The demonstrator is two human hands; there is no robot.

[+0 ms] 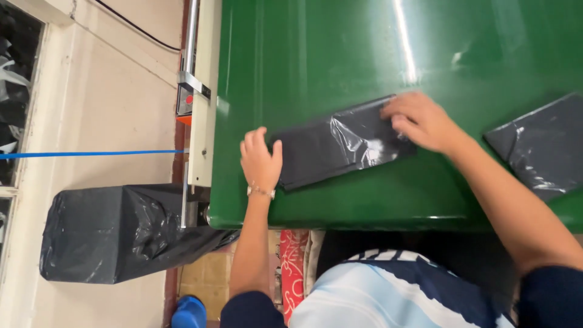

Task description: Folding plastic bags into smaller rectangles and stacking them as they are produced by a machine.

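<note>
Left hand (260, 159) lies flat, fingers extended, against the near-left end of a folded black plastic bag (340, 144) on the green table (316, 54); right hand (419, 120), fingers bent, presses its far-right corner, gripping nothing.

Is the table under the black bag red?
No, the table under the folded black bag is shiny green.

No labels, signs or screens anywhere. Only packaging: a flat dark plastic bag pack (340, 143) mid-frame, another (540, 149) at right edge, big bagged bundle (115, 234) lower left.
</note>
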